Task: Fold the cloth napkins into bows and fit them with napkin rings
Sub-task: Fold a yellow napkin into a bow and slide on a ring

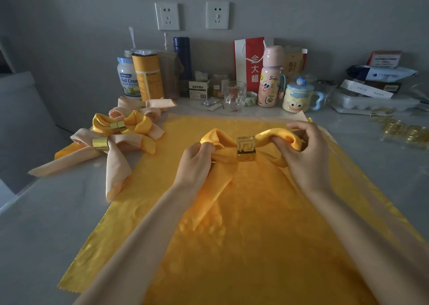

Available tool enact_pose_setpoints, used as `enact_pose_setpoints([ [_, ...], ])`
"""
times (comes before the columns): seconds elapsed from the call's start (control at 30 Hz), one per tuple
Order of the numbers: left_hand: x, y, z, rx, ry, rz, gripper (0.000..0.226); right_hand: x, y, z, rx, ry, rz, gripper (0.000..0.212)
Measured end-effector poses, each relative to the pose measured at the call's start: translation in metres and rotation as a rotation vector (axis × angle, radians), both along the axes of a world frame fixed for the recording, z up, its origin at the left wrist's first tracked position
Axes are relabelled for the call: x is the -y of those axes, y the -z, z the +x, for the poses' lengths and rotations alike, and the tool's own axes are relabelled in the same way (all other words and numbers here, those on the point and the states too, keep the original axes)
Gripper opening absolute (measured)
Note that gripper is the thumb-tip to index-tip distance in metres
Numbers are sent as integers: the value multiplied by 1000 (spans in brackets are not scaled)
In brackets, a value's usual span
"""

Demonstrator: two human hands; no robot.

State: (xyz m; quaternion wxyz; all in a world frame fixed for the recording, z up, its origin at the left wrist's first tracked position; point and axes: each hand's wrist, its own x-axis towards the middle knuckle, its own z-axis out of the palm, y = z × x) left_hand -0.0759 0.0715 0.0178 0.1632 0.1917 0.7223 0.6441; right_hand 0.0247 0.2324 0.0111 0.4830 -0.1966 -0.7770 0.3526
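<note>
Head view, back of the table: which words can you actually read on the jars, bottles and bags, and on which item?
"Full Crea", the rest hidden: white jar.
"金大福": red paper bag.
"Smile": pink bottle.
Too small or blurred to read: the print on the orange canister, the small box and the packets at far right.

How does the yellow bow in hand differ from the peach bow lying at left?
The held bow is yellow and gripped by the left hand and right hand; the peach bow lies untouched. The held bow wears a patterned ring, the peach bow a plain ring. Both rings are gold.
</note>
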Motion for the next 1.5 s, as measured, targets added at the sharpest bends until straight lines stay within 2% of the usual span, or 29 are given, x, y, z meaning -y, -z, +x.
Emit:
enact_pose_setpoints([
  [0.03,1,-1,0,-1,-3,7,24,1,1,0,-13,25,-9,33],
  [0.07,1,-2,-1,-4,-5,15,23,2,0,1,-23,35,-104,36],
  [0.1,2,-4,-1,-13,-5,23,21,1,-3,1,-24,4,-278,41],
  [0.13,3,-6,0,-28,-7,29,21,0,-7,3,-3,-87,-539,45],
  [0.2,3,-6,-1,-56,-13,55,20,0,-12,5,49,-380,-1071,40],
  [0.23,3,-5,-1,-51,-17,73,20,1,-14,6,62,-478,-1212,32],
  [0.27,3,-4,-1,-36,-24,86,20,1,-16,6,64,-549,-1251,31],
  [0.33,2,-2,-2,-5,-73,87,22,0,-18,7,80,-680,-1158,41],
  [0.4,2,-1,-5,9,-150,87,24,3,-21,9,197,-761,-977,45],
  [0.47,2,0,-7,-28,-190,97,25,5,-19,9,310,-685,-876,37],
  [0.53,1,2,-7,-92,-183,90,25,6,-15,7,298,-559,-834,28],
  [0.67,0,7,0,-169,-169,117,30,10,-13,5,218,-381,-678,35],
  [0.73,-1,2,6,-110,-125,120,37,10,-14,6,207,-307,-613,37],
  [0.87,1,-9,19,89,163,-74,52,15,-16,5,134,-266,-568,38],
  [0.93,1,-9,25,133,355,-21,55,20,-16,5,105,-307,-570,40],
  [1.0,-1,-4,25,203,441,42,62,25,-16,7,130,-423,-590,45],
  [1.07,-1,-2,20,243,411,61,67,26,-16,7,169,-521,-602,54],
  [1.13,0,-3,17,273,391,91,56,24,-16,6,206,-536,-597,55],
  [1.23,4,-3,13,307,372,136,35,15,-17,6,221,-449,-588,46],
  [1.33,3,-5,14,298,393,167,33,7,-20,4,74,-444,-794,39],
  [1.4,3,-4,13,326,373,206,34,8,-19,3,45,-481,-912,29],
  [1.43,2,-3,12,347,349,233,33,7,-15,2,83,-441,-901,31],
  [1.5,1,-2,12,393,270,309,35,9,-9,2,103,-174,-750,45],
])
